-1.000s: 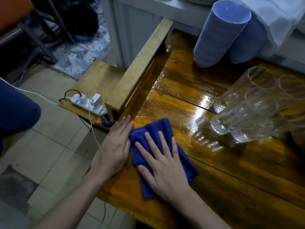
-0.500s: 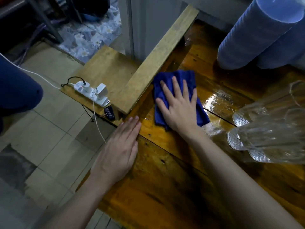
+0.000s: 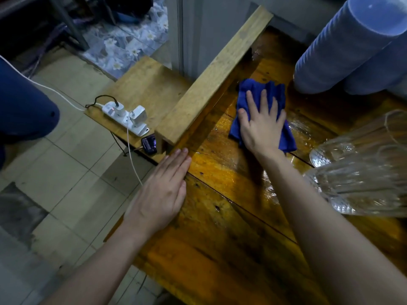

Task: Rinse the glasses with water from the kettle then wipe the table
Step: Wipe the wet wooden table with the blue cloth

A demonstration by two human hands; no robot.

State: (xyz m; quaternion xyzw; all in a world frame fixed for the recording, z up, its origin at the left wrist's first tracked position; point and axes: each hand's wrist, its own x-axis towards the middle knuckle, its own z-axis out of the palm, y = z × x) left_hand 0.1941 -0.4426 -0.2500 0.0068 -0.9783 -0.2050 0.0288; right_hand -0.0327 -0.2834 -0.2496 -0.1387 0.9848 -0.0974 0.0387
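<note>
My right hand (image 3: 261, 126) lies flat with spread fingers on a folded blue cloth (image 3: 259, 89), pressing it onto the wet wooden table (image 3: 220, 238) near its far left side. My left hand (image 3: 160, 194) rests flat on the table's left edge, fingers together and holding nothing. Several clear patterned glasses (image 3: 361, 177) stand grouped at the right, bases toward me. No kettle is in view.
Two stacks of blue ribbed cups (image 3: 343, 45) stand behind the cloth. A raised wooden rail (image 3: 215, 78) runs along the table's left side. Beyond it, a low shelf (image 3: 143, 84) carries a white power strip (image 3: 126, 117) with chargers, plus a small phone (image 3: 149, 143). Tiled floor lies at left.
My right hand has pushed the blue cloth away from me, from the near left edge up toward the blue cups. My left hand stayed on the table edge.
</note>
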